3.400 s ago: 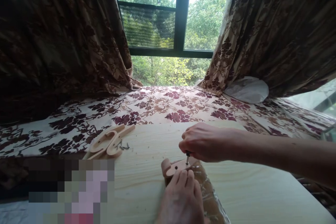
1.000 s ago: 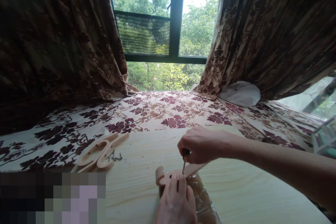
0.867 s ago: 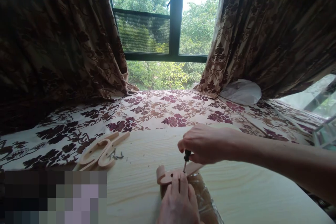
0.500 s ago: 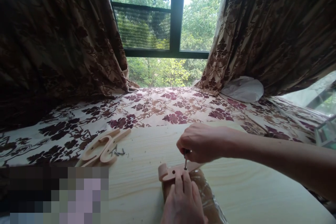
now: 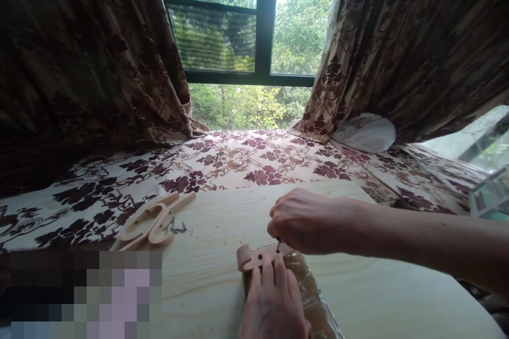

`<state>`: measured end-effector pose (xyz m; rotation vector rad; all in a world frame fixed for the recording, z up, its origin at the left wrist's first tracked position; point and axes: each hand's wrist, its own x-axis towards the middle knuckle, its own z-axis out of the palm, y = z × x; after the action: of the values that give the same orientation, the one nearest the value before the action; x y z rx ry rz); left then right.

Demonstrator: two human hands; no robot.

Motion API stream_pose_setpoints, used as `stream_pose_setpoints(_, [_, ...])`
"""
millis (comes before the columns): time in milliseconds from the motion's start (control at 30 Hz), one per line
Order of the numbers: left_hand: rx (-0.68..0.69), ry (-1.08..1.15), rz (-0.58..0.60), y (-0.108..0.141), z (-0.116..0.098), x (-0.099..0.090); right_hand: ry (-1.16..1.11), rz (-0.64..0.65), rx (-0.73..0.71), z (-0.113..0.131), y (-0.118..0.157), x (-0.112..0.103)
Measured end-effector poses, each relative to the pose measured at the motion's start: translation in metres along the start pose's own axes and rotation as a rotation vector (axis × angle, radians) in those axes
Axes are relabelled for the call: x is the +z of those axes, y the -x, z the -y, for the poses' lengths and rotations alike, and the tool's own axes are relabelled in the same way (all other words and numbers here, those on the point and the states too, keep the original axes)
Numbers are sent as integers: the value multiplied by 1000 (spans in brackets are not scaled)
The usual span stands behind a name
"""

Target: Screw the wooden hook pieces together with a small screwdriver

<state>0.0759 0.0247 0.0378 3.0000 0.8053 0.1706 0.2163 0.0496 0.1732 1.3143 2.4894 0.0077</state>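
Note:
A tan strip (image 5: pixel 252 261) with a curled left end and a dark hole lies across a brown block (image 5: pixel 314 294) wrapped in clear plastic. My left hand (image 5: pixel 274 296) presses down on the strip, its fingers stretched forward over it. Above it, my right hand (image 5: pixel 298 220) is closed around a hand tool with a short metal shaft (image 5: pixel 278 246). The shaft points down and meets the strip beside my left fingertips. The tool's handle is hidden in my fist. Several similar curled tan pieces (image 5: pixel 159 230) lie on the left, beside small grey screw-like bits (image 5: pixel 175 226).
The pale wooden board (image 5: pixel 207 265) has a rounded right edge and rests by a floral cloth (image 5: pixel 238 161). A white bag (image 5: pixel 363 132) lies near the right curtain (image 5: pixel 382 37). A clear box (image 5: pixel 491 198) stands at the far right. The lower left is pixelated.
The whole view has shifted slightly. My right hand has turned a little around the tool, its knuckles facing differently. My left hand stays on the strip.

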Motion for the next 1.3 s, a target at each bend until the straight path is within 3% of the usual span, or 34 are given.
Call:
stream_pose_setpoints(233, [57,40,32,-2,7,2,-34,16,121,-5,-4,2])
stream_pose_setpoints(500, [49,45,29,-1,7,1,9,33,9,1,2,-5])
stream_pose_setpoints(833, [-4,-24,7,-3,1,-1,-130,-20,133,-13,-1,8])
stream_pose_setpoints(1067, [34,46,25,-2,6,2,30,-22,-17,-1,5,-2])
stream_pose_setpoints(1300, [9,-13,-7,-2,3,5,-54,16,76,-10,-4,3])
